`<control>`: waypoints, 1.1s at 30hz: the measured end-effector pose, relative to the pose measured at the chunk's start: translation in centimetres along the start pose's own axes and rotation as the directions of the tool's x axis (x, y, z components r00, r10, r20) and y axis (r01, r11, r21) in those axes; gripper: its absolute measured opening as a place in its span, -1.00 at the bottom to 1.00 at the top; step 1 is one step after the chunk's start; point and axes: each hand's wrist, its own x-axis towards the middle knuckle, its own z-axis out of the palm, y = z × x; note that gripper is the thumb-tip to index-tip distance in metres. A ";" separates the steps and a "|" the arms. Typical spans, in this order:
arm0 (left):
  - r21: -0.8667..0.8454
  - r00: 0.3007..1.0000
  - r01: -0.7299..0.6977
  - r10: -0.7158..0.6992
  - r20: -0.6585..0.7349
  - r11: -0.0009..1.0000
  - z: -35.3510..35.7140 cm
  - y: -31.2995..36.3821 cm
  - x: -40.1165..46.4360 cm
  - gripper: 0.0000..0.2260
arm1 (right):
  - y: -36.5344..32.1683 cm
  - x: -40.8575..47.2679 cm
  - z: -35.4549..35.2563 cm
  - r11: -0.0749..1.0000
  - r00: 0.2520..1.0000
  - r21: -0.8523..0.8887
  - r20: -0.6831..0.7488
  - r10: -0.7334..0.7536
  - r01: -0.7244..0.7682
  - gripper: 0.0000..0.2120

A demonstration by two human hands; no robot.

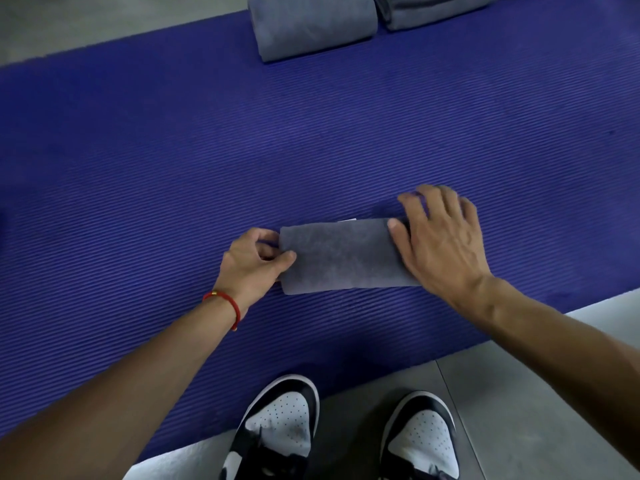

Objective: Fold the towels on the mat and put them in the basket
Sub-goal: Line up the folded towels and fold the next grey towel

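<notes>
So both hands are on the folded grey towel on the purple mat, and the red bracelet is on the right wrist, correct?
Not quite. The head view shows the red bracelet on the left wrist. The rest holds: the left hand pinches one end of the folded grey towel on the purple mat, and the right hand lies on the other end.

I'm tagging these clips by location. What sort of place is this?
Probably a gym or exercise room, though I can't be sure. A ribbed purple mat lies on a smooth grey floor, folded grey towels wait at its far edge, and the person wears sneakers.
</notes>
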 end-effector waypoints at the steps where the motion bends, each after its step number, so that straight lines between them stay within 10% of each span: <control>1: 0.008 1.000 0.001 -0.001 0.012 1.000 -0.1 0.2 0.0 -0.71 | -0.4 -0.6 0.4 0.998 0.998 0.016 0.025 -0.062 0.062 -0.47; 11: 0.080 0.980 0.123 -0.134 0.150 0.989 -0.3 3.1 1.6 -0.77 | 0.6 -1.2 3.4 0.802 0.954 0.545 0.284 0.097 -0.244 -0.34; 20: 0.297 0.996 0.025 -0.051 0.079 0.954 0.7 2.2 1.5 -0.89 | -0.7 -5.1 -0.4 0.799 0.875 0.369 0.291 0.386 -0.475 -0.50; 26: 0.130 0.987 0.122 -0.134 0.085 0.984 0.8 3.2 1.0 -0.83 | 0.5 -2.4 -1.2 0.286 0.687 0.633 0.587 0.428 -0.720 -0.72; 33: -0.165 0.908 0.332 -0.267 0.323 0.929 -1.2 4.2 2.0 -0.81 | 2.8 -0.1 -3.4 -0.147 0.630 0.656 0.754 0.187 -0.740 -0.66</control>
